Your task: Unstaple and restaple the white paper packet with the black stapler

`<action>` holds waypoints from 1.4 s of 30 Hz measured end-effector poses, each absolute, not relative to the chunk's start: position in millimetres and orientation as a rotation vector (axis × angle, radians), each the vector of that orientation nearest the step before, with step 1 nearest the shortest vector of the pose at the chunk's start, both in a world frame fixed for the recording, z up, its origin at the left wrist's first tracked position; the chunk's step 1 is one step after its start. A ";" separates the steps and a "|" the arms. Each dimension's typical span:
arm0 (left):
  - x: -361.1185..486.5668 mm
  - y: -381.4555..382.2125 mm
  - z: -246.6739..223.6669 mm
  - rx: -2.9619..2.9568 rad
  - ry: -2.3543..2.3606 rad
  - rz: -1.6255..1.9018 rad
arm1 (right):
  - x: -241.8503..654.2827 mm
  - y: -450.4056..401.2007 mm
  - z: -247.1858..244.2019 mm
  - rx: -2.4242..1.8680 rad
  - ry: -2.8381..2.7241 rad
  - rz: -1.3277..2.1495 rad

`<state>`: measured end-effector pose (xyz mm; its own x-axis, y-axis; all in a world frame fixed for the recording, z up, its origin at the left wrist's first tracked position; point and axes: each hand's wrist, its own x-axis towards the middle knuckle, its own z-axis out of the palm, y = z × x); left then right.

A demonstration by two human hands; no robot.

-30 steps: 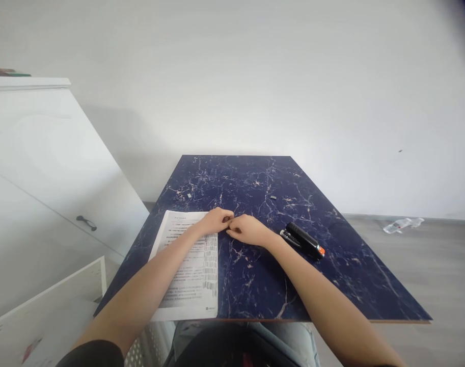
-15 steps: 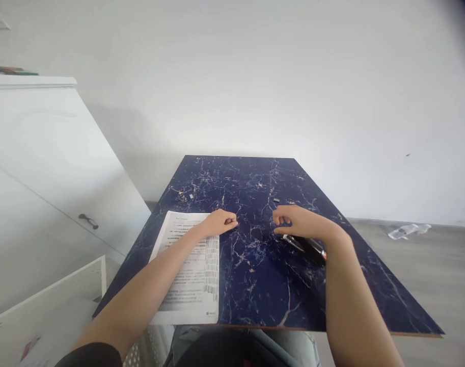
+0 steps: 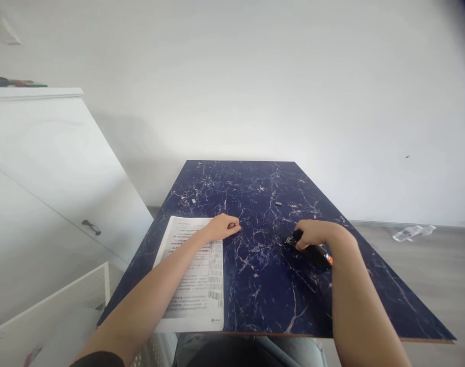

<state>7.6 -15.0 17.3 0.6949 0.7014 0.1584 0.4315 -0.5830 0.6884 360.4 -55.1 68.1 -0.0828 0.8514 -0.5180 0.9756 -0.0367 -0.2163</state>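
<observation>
While the left hand (image 3: pixel 224 227), grip curled closed (any contents hidden), lies across the upper-right corner of the paper (image 3: pixel 194 295), presumably steadying it, the right hand (image 3: pixel 312 232) grips the stapler (image 3: pixel 317 256) on the table (image 3: pixel 261 300).

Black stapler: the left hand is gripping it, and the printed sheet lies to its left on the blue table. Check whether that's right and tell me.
Wrong hand: the head view shows the right hand gripping the black stapler, not the left hand. The printed sheet does lie to its left on the blue table.
</observation>
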 end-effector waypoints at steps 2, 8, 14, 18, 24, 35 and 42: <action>7.1 -14.6 17.9 2.266 0.866 0.549 | 358.7 -54.4 68.3 1.967 1.972 -0.823; 6.0 -10.6 18.1 2.136 0.889 0.567 | 344.3 -60.1 84.7 1.999 2.119 -0.782; 7.0 -10.4 20.1 2.109 0.900 0.566 | 284.1 -65.8 93.6 2.002 2.528 -0.641; 7.1 -11.2 21.7 2.116 0.914 0.577 | 248.8 -66.1 90.1 1.818 2.779 -0.420; 5.4 -2.1 11.3 1.975 0.941 0.791 | 225.6 -42.4 81.3 1.514 2.834 -0.172; 6.6 10.3 -8.6 1.809 0.997 0.971 | 199.4 0.5 69.2 1.327 2.851 -0.230; 7.2 8.9 -5.1 1.786 0.989 0.963 | 204.1 1.9 69.1 1.258 2.952 -0.226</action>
